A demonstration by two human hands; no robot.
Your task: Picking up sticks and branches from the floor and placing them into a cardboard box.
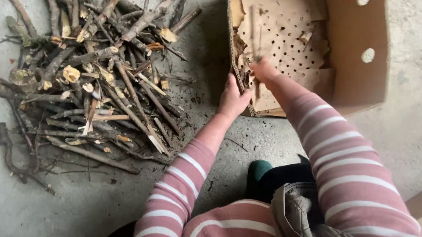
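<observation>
Sticks [88,77] lay heaped on the floor; your left hand [233,97] gripped the box [357,67] rim, your right hand [264,70] clasped a twig [254,31] inside.

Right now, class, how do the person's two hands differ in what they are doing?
The left hand grips the cardboard box's near edge from outside; the right hand reaches inside the box. The left hand holds only cardboard; the right hand holds thin sticks, blurred. Both come from pink striped sleeves.
</observation>
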